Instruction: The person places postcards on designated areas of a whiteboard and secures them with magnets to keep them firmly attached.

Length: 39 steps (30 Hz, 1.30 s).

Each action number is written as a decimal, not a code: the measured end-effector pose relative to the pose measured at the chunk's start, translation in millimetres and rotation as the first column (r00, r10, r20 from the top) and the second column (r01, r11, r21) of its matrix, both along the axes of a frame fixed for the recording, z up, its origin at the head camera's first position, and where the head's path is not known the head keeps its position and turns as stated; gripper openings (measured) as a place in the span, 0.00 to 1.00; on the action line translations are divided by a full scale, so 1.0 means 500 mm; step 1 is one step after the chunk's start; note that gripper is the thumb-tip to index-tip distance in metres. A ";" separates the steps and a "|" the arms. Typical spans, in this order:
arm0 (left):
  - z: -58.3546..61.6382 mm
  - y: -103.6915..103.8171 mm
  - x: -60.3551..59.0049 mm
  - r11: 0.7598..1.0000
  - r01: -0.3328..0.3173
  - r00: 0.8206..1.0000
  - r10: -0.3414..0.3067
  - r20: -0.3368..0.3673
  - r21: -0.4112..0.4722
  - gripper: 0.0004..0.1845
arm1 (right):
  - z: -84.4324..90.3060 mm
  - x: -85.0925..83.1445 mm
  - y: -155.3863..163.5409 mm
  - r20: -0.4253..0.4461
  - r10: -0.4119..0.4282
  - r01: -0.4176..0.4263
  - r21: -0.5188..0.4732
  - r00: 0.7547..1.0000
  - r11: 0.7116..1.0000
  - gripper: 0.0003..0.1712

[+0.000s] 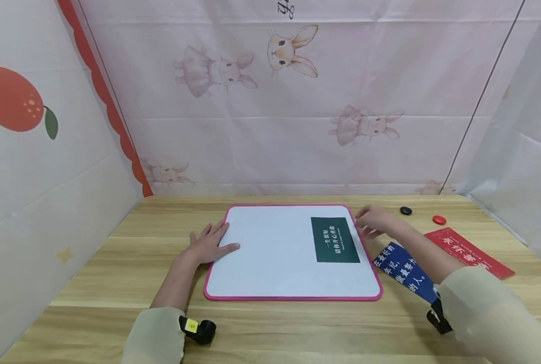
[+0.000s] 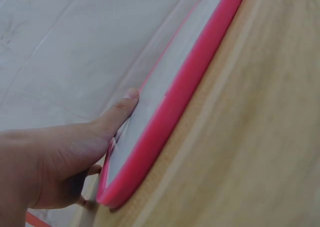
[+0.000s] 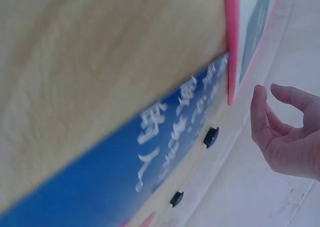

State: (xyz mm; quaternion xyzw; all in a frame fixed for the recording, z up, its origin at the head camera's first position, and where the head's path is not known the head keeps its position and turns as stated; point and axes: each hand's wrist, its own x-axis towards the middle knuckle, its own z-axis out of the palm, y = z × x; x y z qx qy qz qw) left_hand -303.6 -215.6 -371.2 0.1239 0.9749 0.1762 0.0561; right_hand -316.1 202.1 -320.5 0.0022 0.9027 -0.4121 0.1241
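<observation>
A whiteboard with a pink frame lies flat on the table. My left hand rests on its left edge; in the left wrist view the thumb of that hand lies over the pink rim. On the board's right part is a dark green card with white writing. Beside the board's right edge hovers my right hand. The right wrist view shows this hand with loosely bent fingers, thumb and index apart, nothing between them. Under the right forearm lies a blue card, partly covered.
A red card lies right of the right forearm. Behind it are a black round magnet and a red one. Printed cloth walls stand behind and at both sides of the wooden table.
</observation>
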 end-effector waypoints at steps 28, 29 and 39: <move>-0.005 -0.001 -0.005 1.000 -0.009 1.000 0.009 0.015 -0.001 0.47 | 0.018 -0.044 0.106 -0.353 0.253 -0.069 0.458 0.901 0.886 0.19; -0.005 -0.001 -0.005 1.000 -0.009 1.000 0.009 0.013 -0.001 0.47 | 0.015 -0.047 0.109 -0.347 0.268 -0.074 0.482 0.899 0.873 0.20; -0.003 0.000 -0.002 1.000 -0.005 1.000 0.005 0.005 -0.004 0.47 | -0.013 -0.057 0.126 -0.205 0.327 -0.155 0.578 0.922 0.801 0.24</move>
